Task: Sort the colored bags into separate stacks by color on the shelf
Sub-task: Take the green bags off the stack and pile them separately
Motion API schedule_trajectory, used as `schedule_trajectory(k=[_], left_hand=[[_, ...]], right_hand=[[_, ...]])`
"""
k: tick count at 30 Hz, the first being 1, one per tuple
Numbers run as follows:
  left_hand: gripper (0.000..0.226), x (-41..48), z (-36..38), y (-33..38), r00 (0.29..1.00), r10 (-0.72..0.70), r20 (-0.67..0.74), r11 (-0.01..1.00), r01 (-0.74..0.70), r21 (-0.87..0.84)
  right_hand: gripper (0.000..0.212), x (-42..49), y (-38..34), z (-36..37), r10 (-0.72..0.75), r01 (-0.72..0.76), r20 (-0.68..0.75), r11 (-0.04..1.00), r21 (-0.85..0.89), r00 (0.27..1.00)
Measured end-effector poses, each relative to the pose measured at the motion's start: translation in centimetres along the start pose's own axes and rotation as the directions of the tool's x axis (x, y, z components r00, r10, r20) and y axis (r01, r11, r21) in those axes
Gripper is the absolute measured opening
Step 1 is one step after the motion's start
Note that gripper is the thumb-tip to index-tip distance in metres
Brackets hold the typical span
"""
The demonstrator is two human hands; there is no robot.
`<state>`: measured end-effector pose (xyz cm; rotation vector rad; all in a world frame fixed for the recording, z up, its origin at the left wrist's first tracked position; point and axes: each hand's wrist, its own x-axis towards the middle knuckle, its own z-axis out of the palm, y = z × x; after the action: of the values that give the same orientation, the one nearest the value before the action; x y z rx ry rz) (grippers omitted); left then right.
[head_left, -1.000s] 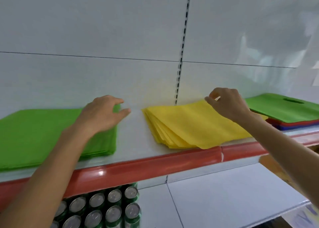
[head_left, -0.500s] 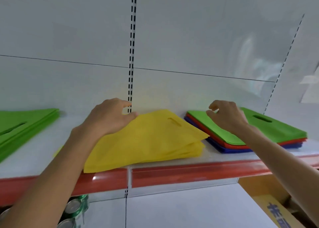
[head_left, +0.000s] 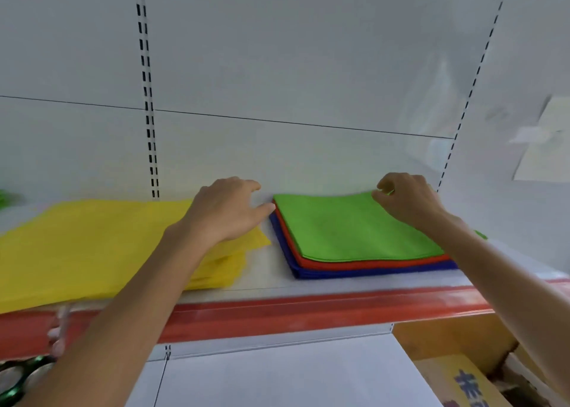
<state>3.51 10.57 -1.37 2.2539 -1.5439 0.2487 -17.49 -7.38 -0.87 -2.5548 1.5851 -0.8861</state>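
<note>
My left hand [head_left: 228, 212] has come over from the yellow stack [head_left: 92, 246]. Its fingers are loose and hold nothing, thumb just left of the mixed pile [head_left: 370, 264]. My right hand [head_left: 407, 200] curls at the pile's back edge, on the top green bag [head_left: 354, 227]. I cannot tell if it pinches yet. I think green goes next.

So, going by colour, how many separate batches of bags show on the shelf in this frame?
Yellow: 1, the yellow stack.
Green: 2, the top green layer and a blurred green sliver at the left edge.
Red: 1, the red layer under it.
Blue: 1, the blue layer at the bottom.
Total: 5.
</note>
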Motion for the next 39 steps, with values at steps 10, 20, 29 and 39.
schedule_trajectory(k=[10,20,29,39], left_hand=[[0.056,4.9,7.5,10.4,0.978,-0.195,0.078,0.970,0.181,0.163],[0.060,5.5,10.7,10.4,0.957,-0.271,0.108,0.943,0.241,0.228],[0.057,5.4,11.4,10.5,0.964,-0.251,0.088,0.934,0.217,0.283],[0.053,5.0,11.1,10.9,0.988,-0.154,0.010,0.964,0.148,0.222]], right_hand=[[0.034,4.6,10.9,-1.0,0.084,-0.059,0.104,0.974,-0.218,0.991],[0.053,5.6,14.4,2.1,0.137,-0.113,0.165,0.983,-0.148,0.977],[0.042,5.4,14.3,2.3,0.043,-0.029,0.076,0.984,-0.175,0.996],[0.040,5.2,14.3,2.3,0.003,0.005,0.048,0.986,-0.166,0.999]])
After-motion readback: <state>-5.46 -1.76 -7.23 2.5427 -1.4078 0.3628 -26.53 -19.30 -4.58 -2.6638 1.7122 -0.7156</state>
